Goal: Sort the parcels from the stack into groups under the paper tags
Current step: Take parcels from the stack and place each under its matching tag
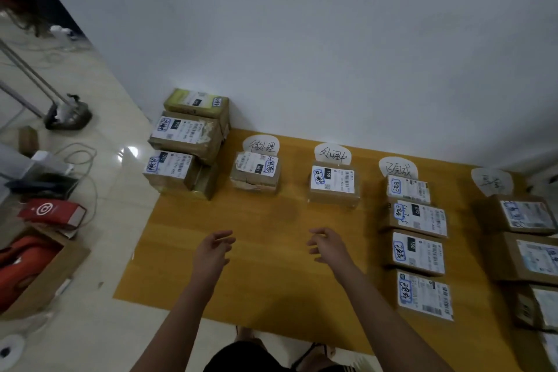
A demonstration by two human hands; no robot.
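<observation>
Right now I see the left hand (pixel 213 251) and right hand (pixel 327 246) empty, fingers loosely curled, apart above the yellow mat (pixel 271 269). The parcel stack (pixel 187 142) sits at its far-left corner against the wall (pixel 302 39), beside the paper tags (pixel 261 145).

The stack of parcels (pixel 187 142) sits at the far-left corner of the mat (pixel 271 275), against the wall (pixel 302 39). To its right, four paper tags run in a row along the wall side. A single parcel (pixel 255 172) lies just before the first tag (pixel 261 145), and another parcel (pixel 333 184) before the second tag (pixel 332 154). A column of four (pixel 418 246) runs from the third tag (pixel 398 167) toward the person. Another column (pixel 525 251) runs from the fourth tag (pixel 491 181) at the right edge. The left hand (pixel 213 251) and right hand (pixel 327 246) hang apart over the mat's near middle.
</observation>
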